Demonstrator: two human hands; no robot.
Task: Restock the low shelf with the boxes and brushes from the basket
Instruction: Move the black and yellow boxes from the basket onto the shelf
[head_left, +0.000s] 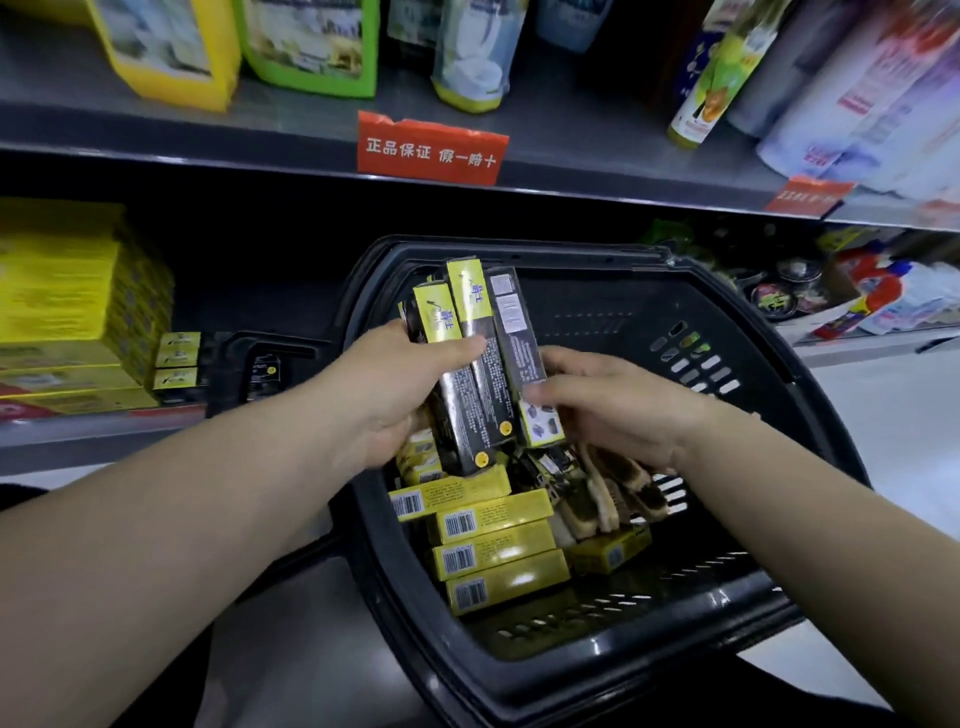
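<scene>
Reaching over the near rim of a black plastic basket (519, 691), a person is working with both bare forearms stretched out in front. A stack of barcoded boxes (493, 551), yellow and lying flat, is sitting in the near left part of the basket. Just to the right of it, several wooden-backed brushes (608, 493) are leaning on edge against one another.

Above these, the left hand (395, 384) is gripping a bundle (478, 374) of long black-and-yellow boxes. Its thumb is wrapping across the front, and the bundle is standing roughly upright over the middle of the basket. The right hand (613, 405) is meeting the bundle from the other side, with fingertips lying on the rightmost box. Motion blur is making it hard to tell whether that hand is pinching the box or only touching it.

Beyond the basket, to the left, the low shelf (104, 431) is carrying a few small shelved boxes (176, 364) of the same black-and-yellow kind. They are sitting just beside a tall pile of yellow cartons (62, 301).

Farther up, a grey upper shelf (156, 124) is displaying pouches and bottles (706, 83). A red label (431, 150) with white Chinese characters is hanging from its front edge.
</scene>
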